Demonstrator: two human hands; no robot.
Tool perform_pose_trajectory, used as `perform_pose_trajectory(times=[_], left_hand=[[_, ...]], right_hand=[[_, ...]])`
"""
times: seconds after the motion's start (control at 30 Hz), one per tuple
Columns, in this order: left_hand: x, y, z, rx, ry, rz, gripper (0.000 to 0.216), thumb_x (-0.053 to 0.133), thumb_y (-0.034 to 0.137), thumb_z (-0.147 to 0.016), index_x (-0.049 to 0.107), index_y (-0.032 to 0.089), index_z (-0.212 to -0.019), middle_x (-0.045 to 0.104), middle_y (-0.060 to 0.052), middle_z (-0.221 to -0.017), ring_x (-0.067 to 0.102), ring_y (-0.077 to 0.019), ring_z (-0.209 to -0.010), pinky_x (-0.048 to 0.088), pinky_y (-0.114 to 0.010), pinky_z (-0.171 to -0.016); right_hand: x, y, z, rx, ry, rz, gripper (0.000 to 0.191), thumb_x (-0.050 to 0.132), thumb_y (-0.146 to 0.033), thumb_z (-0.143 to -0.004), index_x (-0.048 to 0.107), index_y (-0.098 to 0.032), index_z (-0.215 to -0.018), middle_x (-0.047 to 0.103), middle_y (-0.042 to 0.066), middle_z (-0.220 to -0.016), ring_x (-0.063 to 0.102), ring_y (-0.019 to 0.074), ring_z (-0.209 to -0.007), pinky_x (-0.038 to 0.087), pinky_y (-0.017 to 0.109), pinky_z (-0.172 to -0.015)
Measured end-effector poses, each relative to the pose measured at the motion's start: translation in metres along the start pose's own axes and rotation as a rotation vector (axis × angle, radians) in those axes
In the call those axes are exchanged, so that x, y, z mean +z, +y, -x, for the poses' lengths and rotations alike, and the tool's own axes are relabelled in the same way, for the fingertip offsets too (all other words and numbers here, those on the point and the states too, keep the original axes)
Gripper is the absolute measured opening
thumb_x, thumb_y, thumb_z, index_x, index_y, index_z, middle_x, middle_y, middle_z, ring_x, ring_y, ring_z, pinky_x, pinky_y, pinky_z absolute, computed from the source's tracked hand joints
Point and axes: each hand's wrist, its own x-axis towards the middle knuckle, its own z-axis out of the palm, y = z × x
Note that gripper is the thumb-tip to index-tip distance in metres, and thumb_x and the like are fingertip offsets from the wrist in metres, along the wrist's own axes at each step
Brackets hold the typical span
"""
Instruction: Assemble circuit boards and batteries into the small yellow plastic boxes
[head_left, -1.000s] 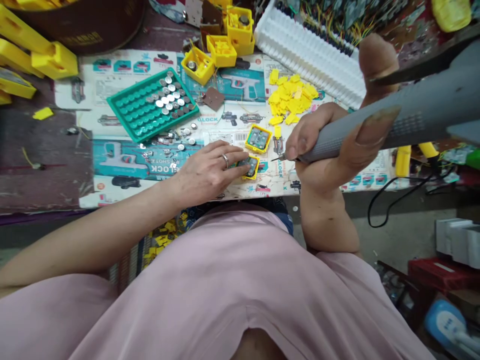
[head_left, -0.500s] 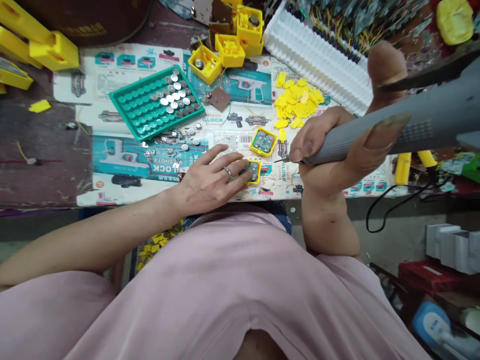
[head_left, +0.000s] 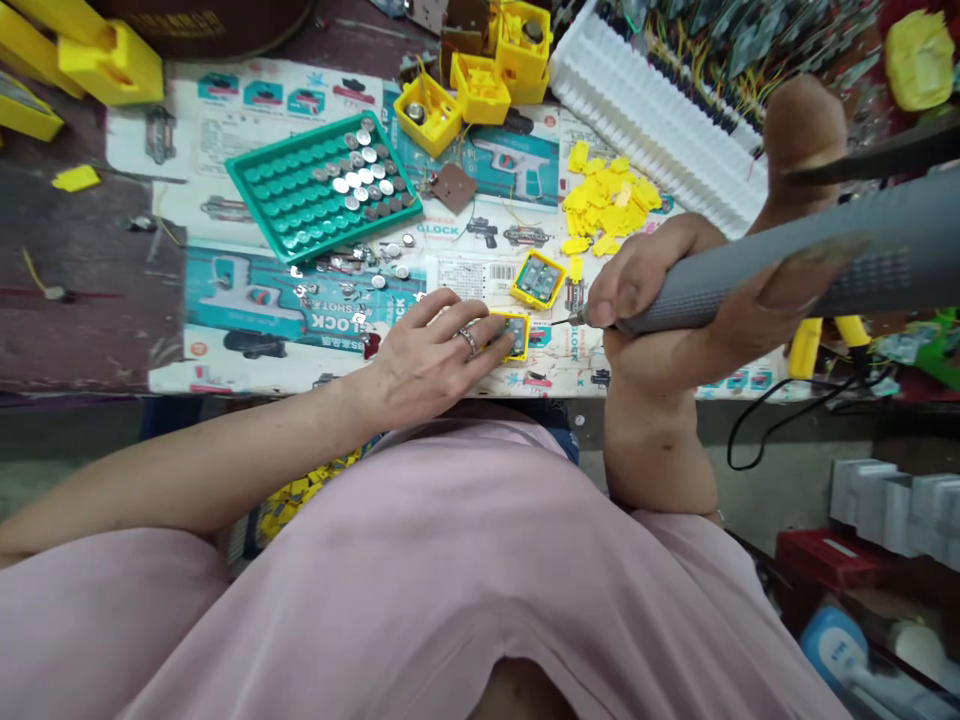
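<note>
My left hand point(head_left: 431, 360), a ring on one finger, reaches across the table with its fingertips on a small yellow case point(head_left: 519, 337) with a circuit board in it, holding it near the front edge. The fingers partly cover this case. In my right hand point(head_left: 667, 350) is a grey electric screwdriver point(head_left: 757, 255), gripped around its body. Its thin bit point(head_left: 562, 321) points left, just right of the held case and, as far as I can see, apart from it. Behind lies a second yellow case point(head_left: 538, 281) with a board showing.
A green tray point(head_left: 255, 205) of button cells lies left, with loose cells beside it. Yellow pieces point(head_left: 611, 205) form a pile behind my right hand. Yellow housings point(head_left: 480, 90) and a white foam rack point(head_left: 637, 110) of wired parts stand farther back. A black cable point(head_left: 742, 430) hangs at right.
The view has shifted slightly, so the table items appear a little higher and mostly farther right. Both hands keep their grips, and the screwdriver bit looks slightly closer to the held case.
</note>
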Motion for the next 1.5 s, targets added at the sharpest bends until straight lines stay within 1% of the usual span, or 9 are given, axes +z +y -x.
perform_pose_trajectory(times=[0.13, 0.43, 0.57, 0.73, 0.83, 1.03, 1.2, 1.37, 1.5], left_hand=[[-0.002, -0.001, 0.002, -0.005, -0.071, 0.019, 0.032, 0.049, 0.012, -0.097, 0.056, 0.02, -0.128, 0.067, -0.003, -0.134, 0.063, -0.0216, -0.121, 0.052, -0.039, -0.1], [0.008, -0.008, -0.004, 0.043, -0.086, 0.21, 0.043, 0.045, 0.007, -0.093, 0.051, 0.008, -0.135, 0.067, -0.013, -0.132, 0.063, -0.0246, -0.123, 0.052, -0.04, -0.103], [0.007, -0.01, -0.002, 0.038, -0.133, 0.22, 0.043, 0.043, 0.007, -0.093, 0.052, 0.013, -0.135, 0.066, -0.012, -0.134, 0.062, -0.0262, -0.126, 0.05, -0.044, -0.106], [0.004, -0.012, 0.001, -0.017, -0.235, 0.247, 0.048, 0.043, 0.009, -0.095, 0.049, 0.027, -0.14, 0.063, -0.005, -0.141, 0.056, -0.0221, -0.135, 0.032, -0.051, -0.123], [0.003, -0.011, 0.002, 0.001, -0.182, 0.113, 0.045, 0.045, 0.012, -0.096, 0.05, 0.023, -0.138, 0.062, -0.007, -0.141, 0.054, -0.0235, -0.136, 0.038, -0.049, -0.12], [0.0, -0.005, 0.0, 0.032, -0.054, -0.017, 0.038, 0.05, 0.013, -0.096, 0.052, 0.017, -0.134, 0.07, -0.006, -0.125, 0.065, -0.0193, -0.116, 0.051, -0.034, -0.1], [-0.001, -0.004, 0.004, -0.04, -0.109, 0.108, 0.04, 0.047, 0.013, -0.097, 0.05, 0.023, -0.136, 0.068, -0.004, -0.131, 0.064, -0.0206, -0.121, 0.049, -0.037, -0.103], [-0.001, -0.009, 0.004, -0.037, -0.167, 0.149, 0.038, 0.045, 0.015, -0.098, 0.051, 0.024, -0.134, 0.066, -0.004, -0.136, 0.063, -0.0209, -0.125, 0.05, -0.039, -0.104], [-0.001, -0.011, -0.002, 0.028, -0.1, 0.082, 0.029, 0.044, 0.018, -0.099, 0.058, 0.019, -0.124, 0.07, -0.006, -0.127, 0.064, -0.0209, -0.122, 0.051, -0.04, -0.104]], right_hand=[[0.006, 0.017, -0.001, -0.244, 0.028, -0.177, 0.036, 0.061, -0.052, -0.09, 0.064, -0.037, -0.123, 0.055, -0.012, -0.053, 0.041, 0.0078, -0.033, 0.03, 0.023, -0.029], [0.018, 0.014, 0.005, -0.18, 0.114, -0.043, 0.04, 0.058, -0.066, -0.088, 0.059, -0.043, -0.121, 0.039, -0.011, -0.048, 0.033, 0.0092, -0.033, 0.027, 0.023, -0.033], [0.011, -0.002, 0.008, 0.021, 0.025, -0.006, 0.037, 0.062, -0.062, -0.087, 0.061, -0.043, -0.118, 0.045, -0.008, -0.056, 0.045, 0.0118, -0.043, 0.042, 0.026, -0.045], [0.01, -0.007, 0.002, 0.185, -0.114, 0.108, 0.068, 0.066, -0.07, -0.078, 0.048, -0.043, -0.138, 0.052, -0.005, -0.063, 0.061, 0.018, -0.056, 0.048, 0.027, -0.045], [0.014, -0.003, -0.001, 0.237, -0.154, 0.142, 0.071, 0.068, -0.067, -0.077, 0.045, -0.045, -0.141, 0.058, -0.004, -0.069, 0.067, 0.0213, -0.065, 0.051, 0.029, -0.047], [0.012, 0.003, 0.001, 0.213, -0.141, 0.146, 0.067, 0.067, -0.067, -0.078, 0.047, -0.047, -0.139, 0.057, -0.005, -0.066, 0.066, 0.0215, -0.061, 0.05, 0.03, -0.044], [0.011, 0.008, 0.004, -0.049, 0.062, -0.068, 0.039, 0.064, -0.067, -0.082, 0.061, -0.049, -0.117, 0.043, -0.01, -0.049, 0.038, 0.0102, -0.034, 0.032, 0.022, -0.033], [0.007, -0.014, 0.006, 0.17, 0.051, -0.065, 0.036, 0.07, -0.064, -0.081, 0.065, -0.045, -0.111, 0.054, -0.009, -0.057, 0.046, 0.0121, -0.045, 0.043, 0.028, -0.047], [0.005, -0.018, 0.006, 0.186, -0.011, -0.113, 0.035, 0.074, -0.06, -0.079, 0.065, -0.047, -0.111, 0.057, -0.01, -0.059, 0.048, 0.0124, -0.046, 0.044, 0.028, -0.049]])
